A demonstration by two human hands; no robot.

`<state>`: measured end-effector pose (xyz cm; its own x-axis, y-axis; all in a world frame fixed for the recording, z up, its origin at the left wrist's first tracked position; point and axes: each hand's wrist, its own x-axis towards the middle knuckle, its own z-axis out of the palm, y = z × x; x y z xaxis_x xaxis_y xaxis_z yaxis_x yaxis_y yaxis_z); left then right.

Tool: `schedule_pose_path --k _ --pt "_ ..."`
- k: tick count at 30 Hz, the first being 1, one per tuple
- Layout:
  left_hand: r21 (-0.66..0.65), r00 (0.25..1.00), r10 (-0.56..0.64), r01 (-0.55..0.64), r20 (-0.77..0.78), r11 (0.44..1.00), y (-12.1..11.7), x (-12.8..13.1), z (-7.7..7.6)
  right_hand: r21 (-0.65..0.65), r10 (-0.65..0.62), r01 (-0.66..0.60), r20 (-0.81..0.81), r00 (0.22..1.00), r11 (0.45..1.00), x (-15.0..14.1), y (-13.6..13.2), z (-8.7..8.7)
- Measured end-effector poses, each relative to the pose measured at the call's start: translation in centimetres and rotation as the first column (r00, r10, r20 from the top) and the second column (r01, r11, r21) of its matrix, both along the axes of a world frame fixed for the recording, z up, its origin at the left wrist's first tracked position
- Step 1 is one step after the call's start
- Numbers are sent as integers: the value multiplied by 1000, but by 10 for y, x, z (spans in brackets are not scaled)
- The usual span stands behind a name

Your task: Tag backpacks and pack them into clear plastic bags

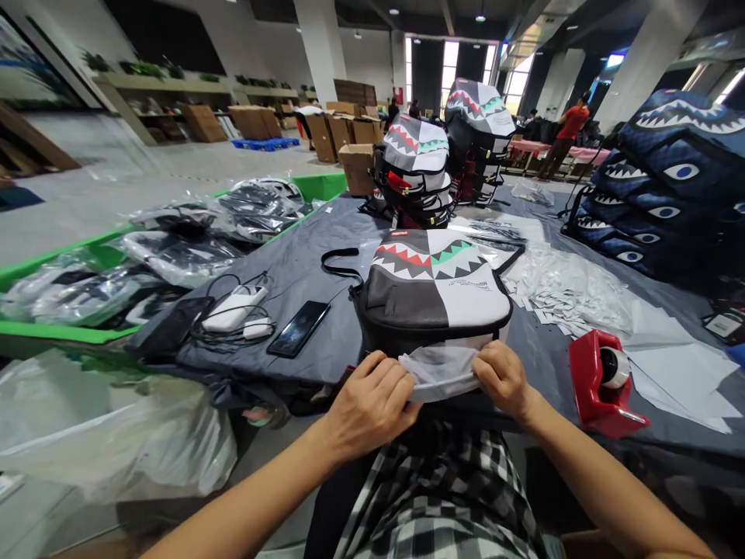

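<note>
A black, grey and white backpack [434, 291] with a red and green shark-teeth print lies on the table's front edge, its bottom end toward me. At that end hangs a thin whitish translucent sheet, seemingly a plastic bag [441, 373]. My left hand [375, 400] is closed on the left side of the plastic bag, fingers curled. On its right side, my right hand [501, 376] pinches the same bag close against the backpack. The plastic is stretched between both hands. A black strap [341, 264] sticks out to the backpack's left.
A phone [299, 329] and a white charger [236, 308] with cables lie to the left. On the right are a red tape dispenser [602, 384], white paper sheets [678, 365] and clear bags [573, 283]. Stacked backpacks [414, 167] stand behind; a green-edged bin [64, 339] holds bagged ones.
</note>
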<state>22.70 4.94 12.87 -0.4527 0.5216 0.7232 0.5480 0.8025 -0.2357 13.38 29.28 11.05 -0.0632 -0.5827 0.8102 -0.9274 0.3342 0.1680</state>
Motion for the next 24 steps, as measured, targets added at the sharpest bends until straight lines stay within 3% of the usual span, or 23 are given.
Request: schedule_pose_path --k 3,8,11,14,16,18,21,24 --pt "-26 998 37 -38 -43 999 -5 -2 -11 -76 22 -18 52 998 997 7 -8 -19" --pt "144 982 113 -91 -153 985 -9 -15 -50 44 95 -101 112 989 994 6 -9 -45" --pt "154 986 138 -122 -98 981 -2 -9 -77 -12 0 1 107 994 1000 -3 -8 -63" --pt "83 993 110 -112 32 990 3 4 -90 -123 -109 127 141 984 984 -7 -5 -82" --pt "98 994 46 -56 103 994 2 9 -89 -98 -108 125 161 981 987 -5 1 -88" --pt "182 986 -2 -29 167 983 1 10 -82 -7 -42 44 211 977 999 -2 12 -84" --pt "241 958 40 -111 284 964 4 4 -66 162 30 -97 375 927 982 -2 28 -64" --pt "127 912 120 -183 392 975 10 -4 -48 352 -43 -146 478 877 925 -7 33 -39"
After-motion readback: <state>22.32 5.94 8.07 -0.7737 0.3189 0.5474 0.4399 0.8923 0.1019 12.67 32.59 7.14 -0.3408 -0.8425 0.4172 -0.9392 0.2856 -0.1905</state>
